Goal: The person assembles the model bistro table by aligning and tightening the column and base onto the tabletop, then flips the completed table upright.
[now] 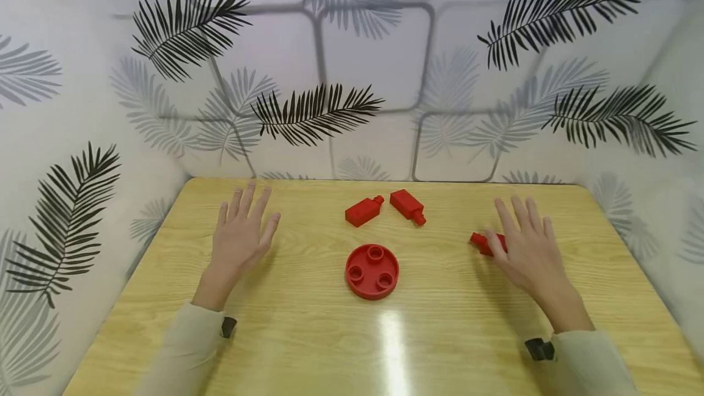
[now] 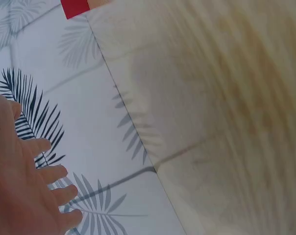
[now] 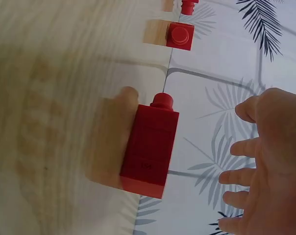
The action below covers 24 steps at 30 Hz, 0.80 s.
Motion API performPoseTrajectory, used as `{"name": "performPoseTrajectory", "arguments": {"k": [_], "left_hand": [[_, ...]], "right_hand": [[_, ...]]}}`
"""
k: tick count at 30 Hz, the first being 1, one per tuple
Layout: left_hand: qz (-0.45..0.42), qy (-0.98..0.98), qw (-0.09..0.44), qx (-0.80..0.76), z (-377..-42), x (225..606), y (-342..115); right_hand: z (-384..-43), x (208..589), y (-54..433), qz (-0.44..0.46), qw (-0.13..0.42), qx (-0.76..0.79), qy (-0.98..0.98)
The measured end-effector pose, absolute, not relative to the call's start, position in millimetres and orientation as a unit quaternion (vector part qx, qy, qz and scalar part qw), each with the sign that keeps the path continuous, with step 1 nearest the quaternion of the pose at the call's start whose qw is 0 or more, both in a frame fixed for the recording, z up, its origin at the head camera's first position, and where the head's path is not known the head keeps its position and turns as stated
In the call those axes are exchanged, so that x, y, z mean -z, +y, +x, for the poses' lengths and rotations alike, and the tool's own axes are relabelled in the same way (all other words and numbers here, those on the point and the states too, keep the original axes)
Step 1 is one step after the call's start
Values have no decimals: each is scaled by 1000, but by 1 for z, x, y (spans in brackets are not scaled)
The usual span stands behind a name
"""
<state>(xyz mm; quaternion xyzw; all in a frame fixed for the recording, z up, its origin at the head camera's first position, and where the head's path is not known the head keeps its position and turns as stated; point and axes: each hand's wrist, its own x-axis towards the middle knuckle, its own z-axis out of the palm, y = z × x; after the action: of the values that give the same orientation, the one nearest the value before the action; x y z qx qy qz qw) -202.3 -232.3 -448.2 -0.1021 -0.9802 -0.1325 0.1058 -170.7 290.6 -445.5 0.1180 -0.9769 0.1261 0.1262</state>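
My left hand (image 1: 238, 242) is held over the left side of the wooden table with its fingers spread and nothing in them. On the right, my right hand (image 1: 530, 258) hovers above a red bottle-shaped block (image 1: 481, 243), partly covering it in the head view. The right wrist view shows that block (image 3: 150, 147) lying on its side, apart from the fingers (image 3: 238, 177), with a round knob at one end. Two similar red blocks, one on the left (image 1: 363, 211) and one on the right (image 1: 407, 205), lie at the back centre. A round red tray (image 1: 372, 292) with three ring-shaped sockets sits between my hands.
The pale wooden table (image 1: 308, 341) meets a wall (image 1: 374, 54) with leaf patterns along its back edge. Another patterned wall (image 1: 33, 200) rises at the left. A bright light reflection (image 1: 393, 347) falls on the table's front middle.
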Motion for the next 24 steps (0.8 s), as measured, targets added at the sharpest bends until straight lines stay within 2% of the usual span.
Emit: {"name": "performPoseTrajectory", "arguments": {"k": [8,13,18,24], "left_hand": [[-124,-968,117,185,-192,456,-203],[-145,-946,108,271,-184,456,-178],[-171,-904,67,387,-180,459,-154],[-201,-857,-22,474,-179,468,-135]], "right_hand": [[-167,458,299,124,147,-215,-958],[-163,460,306,97,108,-266,-953],[-162,468,319,100,87,-291,-948],[-163,475,325,110,73,-316,-939]]}}
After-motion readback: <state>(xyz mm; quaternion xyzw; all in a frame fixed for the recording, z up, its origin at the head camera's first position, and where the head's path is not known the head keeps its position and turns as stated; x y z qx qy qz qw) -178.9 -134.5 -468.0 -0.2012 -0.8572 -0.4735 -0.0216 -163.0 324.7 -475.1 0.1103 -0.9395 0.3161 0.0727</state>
